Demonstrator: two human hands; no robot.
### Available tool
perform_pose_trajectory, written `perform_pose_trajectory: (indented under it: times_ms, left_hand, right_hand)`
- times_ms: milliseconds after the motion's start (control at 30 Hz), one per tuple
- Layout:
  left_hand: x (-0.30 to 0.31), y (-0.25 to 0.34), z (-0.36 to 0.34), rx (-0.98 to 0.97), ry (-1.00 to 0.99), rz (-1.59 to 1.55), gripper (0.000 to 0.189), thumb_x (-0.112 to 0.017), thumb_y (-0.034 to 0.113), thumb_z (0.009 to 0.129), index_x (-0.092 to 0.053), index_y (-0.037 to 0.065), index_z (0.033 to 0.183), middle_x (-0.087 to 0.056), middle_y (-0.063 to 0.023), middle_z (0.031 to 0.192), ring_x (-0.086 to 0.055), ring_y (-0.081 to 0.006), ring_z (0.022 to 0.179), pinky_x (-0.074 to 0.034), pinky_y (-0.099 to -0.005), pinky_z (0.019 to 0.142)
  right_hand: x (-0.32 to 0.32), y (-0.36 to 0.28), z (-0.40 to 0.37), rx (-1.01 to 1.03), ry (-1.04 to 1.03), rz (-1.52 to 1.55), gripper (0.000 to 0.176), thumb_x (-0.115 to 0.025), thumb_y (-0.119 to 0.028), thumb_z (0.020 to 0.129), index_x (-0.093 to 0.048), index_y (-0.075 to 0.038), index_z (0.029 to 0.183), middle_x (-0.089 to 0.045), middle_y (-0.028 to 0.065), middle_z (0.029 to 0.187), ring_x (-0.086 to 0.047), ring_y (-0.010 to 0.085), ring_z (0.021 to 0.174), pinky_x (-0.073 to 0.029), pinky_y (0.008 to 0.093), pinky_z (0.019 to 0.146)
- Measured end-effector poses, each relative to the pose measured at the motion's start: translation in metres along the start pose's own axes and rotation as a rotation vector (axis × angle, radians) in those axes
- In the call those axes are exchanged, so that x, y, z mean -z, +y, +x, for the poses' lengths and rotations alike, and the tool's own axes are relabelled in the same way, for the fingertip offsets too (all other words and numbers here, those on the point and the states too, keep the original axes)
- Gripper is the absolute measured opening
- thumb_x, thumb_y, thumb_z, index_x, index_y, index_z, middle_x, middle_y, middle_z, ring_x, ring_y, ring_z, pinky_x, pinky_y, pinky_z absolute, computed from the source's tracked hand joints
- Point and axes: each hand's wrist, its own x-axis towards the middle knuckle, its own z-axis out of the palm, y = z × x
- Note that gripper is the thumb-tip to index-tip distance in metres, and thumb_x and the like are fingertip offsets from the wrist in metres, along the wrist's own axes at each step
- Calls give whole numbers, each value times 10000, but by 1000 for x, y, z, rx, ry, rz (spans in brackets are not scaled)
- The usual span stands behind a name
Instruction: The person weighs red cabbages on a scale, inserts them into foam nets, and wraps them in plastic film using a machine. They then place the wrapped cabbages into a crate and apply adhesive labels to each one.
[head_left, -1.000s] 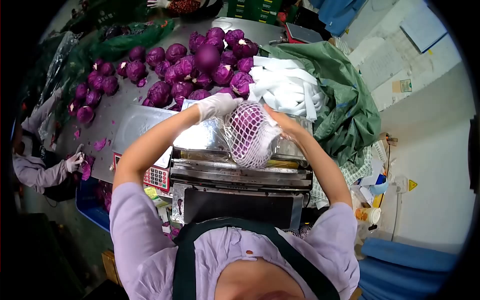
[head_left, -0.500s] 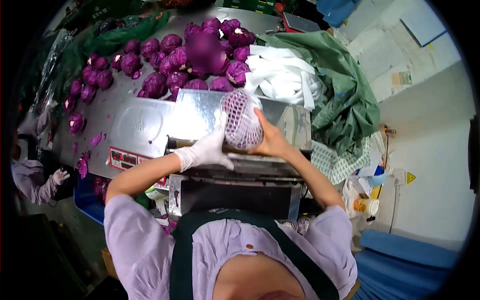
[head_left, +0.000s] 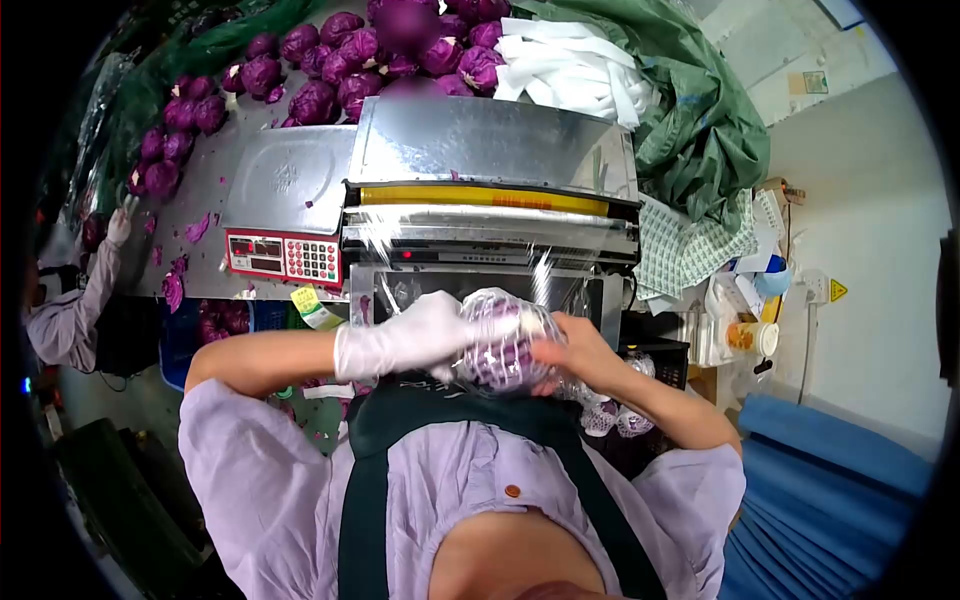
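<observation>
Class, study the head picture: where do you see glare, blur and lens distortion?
Head view: pale glare on the steel plate and bright streaks on the clear film; head view: soft purple smudges cover part of the cabbage pile; head view: the corners darken to black, and the table's lines bow.

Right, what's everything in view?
netted cabbage: one, purple, lower centre
loose cabbages: many, purple, upper left
table: one, grey, left
scale: one, silver and red, left
wrapping machine: one, silver, centre
strips: many, white, top
tarp: one, green, upper right
cup: one, white, right
cloth: blue, lower right
packed cabbages: several, white, right
crate: at least one, blue, left
co-worker: one, lilac sleeve, left
left hand: one, gloved, centre
right hand: one, bare, centre
</observation>
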Motion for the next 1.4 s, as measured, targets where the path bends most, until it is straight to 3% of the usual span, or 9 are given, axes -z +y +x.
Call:
perform_pose_trajectory:
  times_ms: [100, 233, 300, 467, 767, 933, 1100, 1300, 1400]
  left_hand:
    - [-1, -48, 75, 92, -195, -440, 758, -408, 748, 723, -638, 28, 771, -578, -15, 548, -536, -120, 393, -459, -223, 400]
    - [3, -64, 99, 89, -441, -540, 917, -246, 751, 768, -227, 63, 1374, -265, -130, 1409, -247, -246, 1292, -184, -402, 1063]
    - [3, -68, 90, 461, -196, -356, 883, -155, 717, 807, -347, 16, 1308, -438, -254, 1247, -475, -265, 1113, -356, -391, 961]
    - [-8, -86, 22, -137, 469, -18, 464, -515, 416, 870, -606, -31, 783, -537, -48, 547, -531, -126, 509, -438, -286, 490]
    - [-7, -141, 128, -593, 910, 859, 214, -548, 278, 833, -527, 81, 753, -570, -124, 643, -579, -296, 570, -432, -407, 480]
    - [-59, -117, 147, -851, 943, 431, 155, -488, 177, 852, -511, 45, 774, -579, -129, 689, -559, -345, 594, -445, -371, 500]
    - [-109, -105, 148, -434, -7, -1070, 253, -396, 199, 924, -556, 7, 967, -609, -87, 917, -566, -167, 874, -441, -292, 802]
    - [-68, -77, 80, -129, -805, -947, 337, -334, 148, 942, -447, -26, 1208, -510, -144, 1199, -513, -213, 1082, -396, -325, 955]
    - [-92, -91, 87, -109, -606, -658, 428, -372, 315, 929, -456, 12, 1219, -524, -137, 1180, -530, -217, 1051, -421, -322, 931]
  right_hand:
    - [26, 33, 57, -258, -106, 84, 741, -455, -631, 789, -476, 28, 1125, -621, 157, 805, -608, 172, 546, -513, 269, 441]
    - [33, 54, 82, -309, -67, 44, 820, -341, -703, 787, -498, 36, 1104, -598, 169, 835, -606, 174, 594, -509, 250, 484]
    - [29, 75, 62, -282, 28, 131, 835, -367, -698, 783, -480, 71, 1089, -587, 172, 848, -605, 182, 595, -510, 255, 508]
    - [-11, 120, 17, 289, 582, -158, 368, -652, -299, 804, -527, -14, 609, -440, -36, 493, -353, 41, 462, -277, 253, 412]
    - [32, 156, 91, 665, 1389, -1069, 345, -570, -199, 821, -481, -54, 521, -498, 99, 491, -464, 254, 403, -385, 344, 416]
    - [27, 171, 121, 641, 1473, -1164, 60, -585, -137, 710, -579, -81, 688, -579, 60, 675, -579, 217, 590, -463, 313, 500]
    - [2, 161, 78, 1049, 1167, -386, 173, -572, -164, 732, -577, -7, 804, -557, 146, 694, -570, 308, 629, -452, 325, 552]
    - [-10, 105, -14, 1275, 1333, -718, 221, -685, -105, 712, -494, -36, 624, -506, 87, 587, -484, 199, 463, -354, 274, 404]
    - [24, 84, -41, 1211, 1260, -282, 227, -710, -95, 710, -524, -49, 588, -526, 33, 540, -433, 83, 420, -311, 220, 383]
